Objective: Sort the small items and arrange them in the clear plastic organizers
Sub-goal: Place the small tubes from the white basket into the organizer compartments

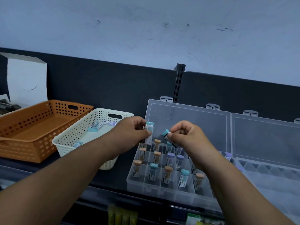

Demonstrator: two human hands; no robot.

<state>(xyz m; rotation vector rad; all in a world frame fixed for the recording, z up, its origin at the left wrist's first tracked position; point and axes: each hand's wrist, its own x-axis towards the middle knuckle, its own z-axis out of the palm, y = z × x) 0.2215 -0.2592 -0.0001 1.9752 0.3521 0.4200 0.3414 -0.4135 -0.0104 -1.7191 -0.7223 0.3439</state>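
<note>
A clear plastic organizer (138, 186) lies open on the dark shelf, its lid (191, 125) leaning against the back panel. Its compartments hold several small sleeved erasers with orange, teal and purple ends. My left hand (129, 135) grips a teal-ended eraser (149, 130) upright above the organizer's far left corner. My right hand (186, 137) pinches a second teal-ended eraser (167, 133), tilted, above the far row. A white perforated basket (73, 137) to the left holds a few more erasers (95, 126).
An empty orange perforated basket (32, 143) stands at the far left, a white box (26, 78) behind it. A second open clear organizer (267, 169) sits to the right with a few purple items at its left edge. Products hang below the shelf edge.
</note>
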